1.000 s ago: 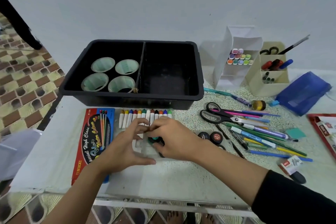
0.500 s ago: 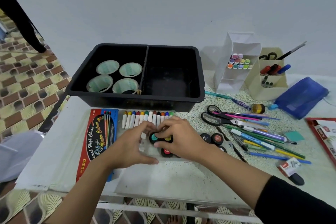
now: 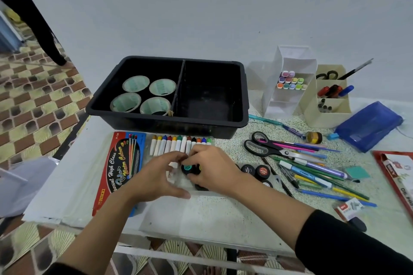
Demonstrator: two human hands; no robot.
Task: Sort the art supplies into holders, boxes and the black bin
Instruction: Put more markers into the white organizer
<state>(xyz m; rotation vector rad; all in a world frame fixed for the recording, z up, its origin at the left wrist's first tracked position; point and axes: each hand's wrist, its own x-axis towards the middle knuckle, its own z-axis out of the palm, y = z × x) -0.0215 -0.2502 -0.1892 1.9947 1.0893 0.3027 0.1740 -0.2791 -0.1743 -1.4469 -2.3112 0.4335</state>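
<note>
A clear plastic watercolour case [image 3: 178,182] with a red and blue printed card [image 3: 121,164] lies open at the table's front, a row of paint tubes [image 3: 178,144] at its far side. My left hand [image 3: 158,176] rests on the case with fingers spread. My right hand [image 3: 212,168] pinches a small black paint pot with a teal lid [image 3: 186,168] inside the case. Two more black pots [image 3: 256,172] sit just right of my right hand. The black bin [image 3: 223,126] stands behind, with several tape rolls [image 3: 145,96] in its left half.
Scissors [image 3: 266,148] and a heap of pens and pencils [image 3: 317,169] lie at the right. A white marker holder [image 3: 288,96] and a beige holder [image 3: 328,105] stand at the back right beside a blue pouch [image 3: 368,125]. A red clipboard [image 3: 397,176] lies at the far right edge.
My hands stayed over the case and shifted only slightly. The teal-lidded pot under my right fingers came more into view; red and yellow lids beside it are now mostly covered.
</note>
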